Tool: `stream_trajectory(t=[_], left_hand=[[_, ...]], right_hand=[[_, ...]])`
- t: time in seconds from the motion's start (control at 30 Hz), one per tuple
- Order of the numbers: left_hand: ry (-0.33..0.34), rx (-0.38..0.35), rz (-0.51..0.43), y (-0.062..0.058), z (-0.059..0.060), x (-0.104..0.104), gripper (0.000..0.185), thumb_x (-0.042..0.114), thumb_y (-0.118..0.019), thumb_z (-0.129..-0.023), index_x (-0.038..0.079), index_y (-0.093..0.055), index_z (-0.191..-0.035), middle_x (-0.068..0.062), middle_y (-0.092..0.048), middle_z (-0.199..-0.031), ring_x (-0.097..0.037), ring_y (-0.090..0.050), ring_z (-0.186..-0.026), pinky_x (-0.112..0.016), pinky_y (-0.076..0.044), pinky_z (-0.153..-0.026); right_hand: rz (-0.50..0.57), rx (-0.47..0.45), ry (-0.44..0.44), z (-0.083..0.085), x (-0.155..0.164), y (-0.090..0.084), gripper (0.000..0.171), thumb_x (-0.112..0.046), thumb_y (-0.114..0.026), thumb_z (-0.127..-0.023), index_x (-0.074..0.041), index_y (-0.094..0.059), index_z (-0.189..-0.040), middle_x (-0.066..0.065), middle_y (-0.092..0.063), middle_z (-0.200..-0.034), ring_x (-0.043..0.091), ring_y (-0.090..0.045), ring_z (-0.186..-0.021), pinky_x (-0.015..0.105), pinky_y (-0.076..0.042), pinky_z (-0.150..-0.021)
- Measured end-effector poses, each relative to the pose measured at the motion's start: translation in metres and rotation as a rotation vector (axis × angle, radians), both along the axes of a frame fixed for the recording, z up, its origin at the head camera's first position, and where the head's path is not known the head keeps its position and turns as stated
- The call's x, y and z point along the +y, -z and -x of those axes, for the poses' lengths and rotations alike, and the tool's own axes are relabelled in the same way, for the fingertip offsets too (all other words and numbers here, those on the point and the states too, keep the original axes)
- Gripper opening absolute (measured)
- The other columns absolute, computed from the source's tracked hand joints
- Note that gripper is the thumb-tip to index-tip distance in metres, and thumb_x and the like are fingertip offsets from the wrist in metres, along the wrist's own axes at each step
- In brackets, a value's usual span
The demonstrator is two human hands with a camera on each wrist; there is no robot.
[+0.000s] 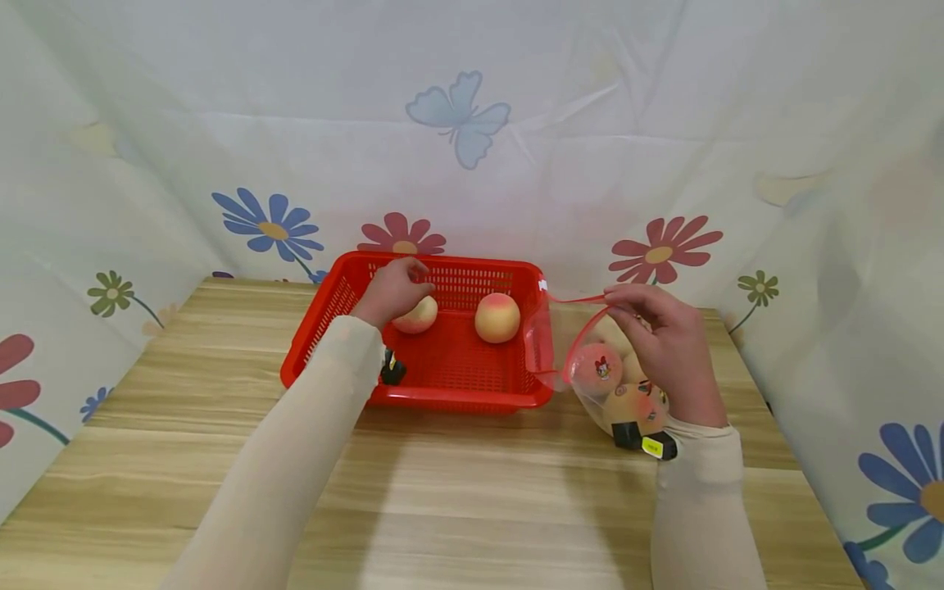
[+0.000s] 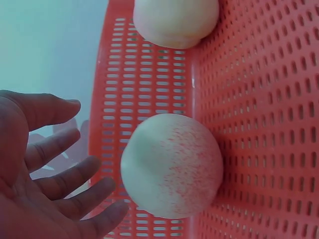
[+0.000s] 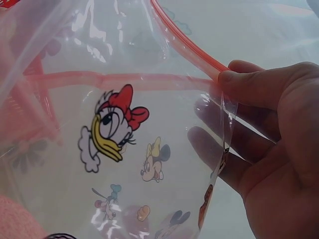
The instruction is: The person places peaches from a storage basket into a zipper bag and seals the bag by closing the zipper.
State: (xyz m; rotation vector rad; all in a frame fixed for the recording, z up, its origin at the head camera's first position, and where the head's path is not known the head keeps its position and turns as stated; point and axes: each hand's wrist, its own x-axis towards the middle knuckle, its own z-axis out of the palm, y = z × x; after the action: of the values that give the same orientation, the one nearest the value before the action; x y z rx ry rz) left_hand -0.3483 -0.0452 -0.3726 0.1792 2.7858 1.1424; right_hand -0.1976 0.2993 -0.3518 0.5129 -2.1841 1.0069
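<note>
Two peaches lie in the red basket (image 1: 450, 369): the left peach (image 1: 417, 315) under the person's left hand (image 1: 391, 291) and the right peach (image 1: 497, 317) a little apart from it, toward the basket's right wall. Just right of the basket sits a clear zip bag (image 1: 590, 360) printed with cartoon figures; at least two more peaches (image 1: 597, 369) show through its film, though the exact count inside cannot be told.

The left hand hovers over the left peach with its fingers (image 2: 60, 179) spread and relaxed; the left wrist view shows them straight beside the fruit, gripping nothing. The right hand (image 1: 667, 348) pinches the bag's red zip rim (image 3: 199, 55) between thumb and fingers, holding the mouth open toward the basket.

The basket stands at the far middle of the wooden table (image 1: 472, 500), close to the flowered cloth backdrop (image 1: 516, 147). The bag almost touches the basket's right edge. Bare tabletop stretches across the near half and to the basket's left.
</note>
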Motion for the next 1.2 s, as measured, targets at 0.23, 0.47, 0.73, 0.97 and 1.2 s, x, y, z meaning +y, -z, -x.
stream_trajectory(t=[0.23,0.47,0.73,0.97,1.2], left_hand=[[-0.013,-0.030,-0.020,0.007,0.001,-0.002,0.052,0.027,-0.069,-0.089,0.015,-0.049,-0.136,-0.006,-0.057,-0.131,-0.027,-0.058,-0.108,-0.047,-0.054,-0.093],[-0.026,-0.058,-0.031,0.009,0.002,-0.002,0.056,0.024,-0.070,-0.087,0.016,-0.048,-0.137,-0.006,-0.056,-0.131,-0.028,-0.057,-0.108,-0.049,-0.053,-0.094],[-0.030,-0.092,-0.011,0.012,0.005,-0.002,0.059,0.023,-0.073,-0.084,0.015,-0.048,-0.137,-0.007,-0.056,-0.132,-0.028,-0.055,-0.111,-0.051,-0.049,-0.100],[-0.026,-0.160,-0.012,0.016,0.009,-0.002,0.066,0.022,-0.077,-0.081,0.017,-0.046,-0.139,-0.006,-0.057,-0.129,-0.029,-0.057,-0.109,-0.051,-0.049,-0.100],[-0.024,-0.194,0.022,0.019,0.010,-0.002,0.076,0.020,-0.081,-0.076,0.020,-0.042,-0.142,-0.006,-0.057,-0.127,-0.029,-0.060,-0.105,-0.052,-0.050,-0.098]], right_hand=[[0.008,-0.003,-0.016,0.001,0.000,0.001,0.025,0.001,-0.069,-0.085,-0.005,-0.070,-0.109,0.009,-0.071,-0.098,-0.010,-0.059,-0.087,0.007,-0.048,-0.084],[0.003,-0.001,-0.011,0.001,0.001,0.001,0.025,0.001,-0.069,-0.085,-0.006,-0.070,-0.109,0.009,-0.071,-0.099,-0.010,-0.058,-0.087,0.007,-0.048,-0.085],[0.007,0.002,-0.011,0.001,0.000,0.000,0.025,0.001,-0.069,-0.085,-0.006,-0.070,-0.109,0.009,-0.071,-0.099,-0.010,-0.059,-0.088,0.006,-0.048,-0.086],[0.015,0.000,-0.012,0.001,0.000,-0.001,0.024,0.001,-0.069,-0.085,-0.006,-0.070,-0.108,0.010,-0.072,-0.099,-0.010,-0.059,-0.088,0.007,-0.048,-0.085],[0.017,0.010,-0.020,0.001,0.001,-0.001,0.024,0.002,-0.069,-0.085,-0.005,-0.071,-0.107,0.010,-0.072,-0.097,-0.010,-0.059,-0.087,0.007,-0.048,-0.085]])
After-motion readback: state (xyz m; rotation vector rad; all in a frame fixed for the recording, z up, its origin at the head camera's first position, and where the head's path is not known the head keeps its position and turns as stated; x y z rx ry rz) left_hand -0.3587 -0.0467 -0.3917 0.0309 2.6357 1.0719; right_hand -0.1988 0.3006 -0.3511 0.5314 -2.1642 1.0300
